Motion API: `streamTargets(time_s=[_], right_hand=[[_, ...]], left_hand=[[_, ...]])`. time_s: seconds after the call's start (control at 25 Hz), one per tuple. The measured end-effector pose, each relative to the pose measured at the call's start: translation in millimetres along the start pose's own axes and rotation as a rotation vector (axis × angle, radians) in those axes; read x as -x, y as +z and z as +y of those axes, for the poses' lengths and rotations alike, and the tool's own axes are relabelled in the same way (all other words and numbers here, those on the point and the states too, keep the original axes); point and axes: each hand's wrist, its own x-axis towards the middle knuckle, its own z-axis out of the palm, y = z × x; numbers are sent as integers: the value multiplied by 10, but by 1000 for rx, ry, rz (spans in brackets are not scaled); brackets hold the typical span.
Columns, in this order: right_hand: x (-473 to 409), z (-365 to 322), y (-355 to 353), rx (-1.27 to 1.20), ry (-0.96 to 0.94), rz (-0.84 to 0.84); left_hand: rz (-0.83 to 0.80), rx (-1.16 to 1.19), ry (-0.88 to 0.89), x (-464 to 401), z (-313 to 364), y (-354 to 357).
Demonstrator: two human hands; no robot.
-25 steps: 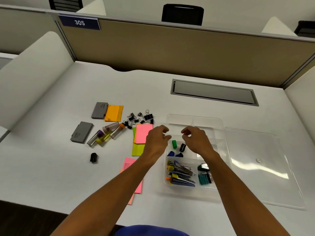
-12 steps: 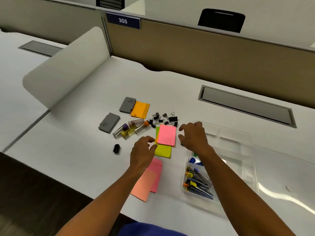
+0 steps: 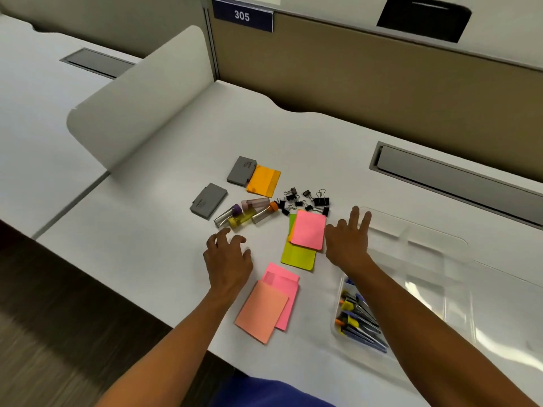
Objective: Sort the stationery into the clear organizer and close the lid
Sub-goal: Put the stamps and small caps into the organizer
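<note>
Partition sign reads "305". Grey cases' print illegible. Left hand fingers loosely curled, holding nothing; right hand fingers spread beside pink notes, left of clear organizer.

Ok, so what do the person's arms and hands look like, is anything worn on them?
Both forearms are bare up to the frame's bottom edge, with no sleeves showing. The left hand and right hand wear no gloves, and no rings, watch or wristbands are visible. A bit of blue clothing shows at the bottom between the arms.
</note>
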Motion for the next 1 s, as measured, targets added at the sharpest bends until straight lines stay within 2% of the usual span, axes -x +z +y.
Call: streamTargets(time_s=[0.12, 0.24, 0.4, 0.48, 0.56, 0.64, 0.76, 0.88, 1.0], right_hand=[[-11, 9, -25, 32, 22, -9], [-24, 7, -61, 55, 12, -20], [-5, 20, -102, -76, -18, 61], [18, 77, -109, -354, -53, 203], [121, 181, -161, -820, -92, 307], [252, 322, -198, -1214, -41, 306], [473, 535, -151, -1701, 176, 213], [648, 731, -25, -1904, 369, 175], [814, 841, 151, -1846, 472, 170]], left_hand=[[-34, -9, -13, -15, -57, 27], [-67, 90, -29, -6, -104, 69], [-69, 268, 34, -3, -39, 47], [-113, 473, 73, 6, 64, 16], [-192, 677, 58, 41, 227, -41], [-252, 835, 20, 78, 442, -102], [-324, 946, 19, 138, 785, -163], [-409, 959, 75, 212, 1087, -157], [-504, 902, 186, 321, 1390, -104]])
